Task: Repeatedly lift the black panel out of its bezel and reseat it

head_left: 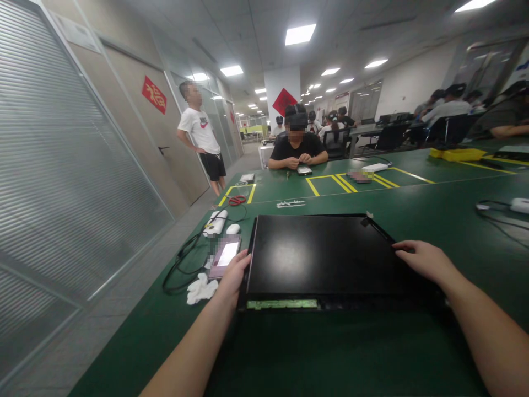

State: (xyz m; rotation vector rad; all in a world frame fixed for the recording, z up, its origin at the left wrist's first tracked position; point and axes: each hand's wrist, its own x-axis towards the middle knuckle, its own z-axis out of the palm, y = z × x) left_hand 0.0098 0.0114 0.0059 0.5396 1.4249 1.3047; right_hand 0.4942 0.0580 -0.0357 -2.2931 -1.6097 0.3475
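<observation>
A black LCD panel lies in a shallow black frame in front of me, over the green table. Along its near edge shows a narrow green circuit board. My left hand grips the left side of the frame, fingers along its edge. On the opposite side, my right hand has its thumb on the right rim and the other fingers mostly hidden beneath. A small piece of tape sticks up at the far right corner.
Left of the panel are a phone, crumpled tissue, a white mouse, a white power bank and black cables. Red-handled scissors lie farther off. Across the green table sits a person; another stands left.
</observation>
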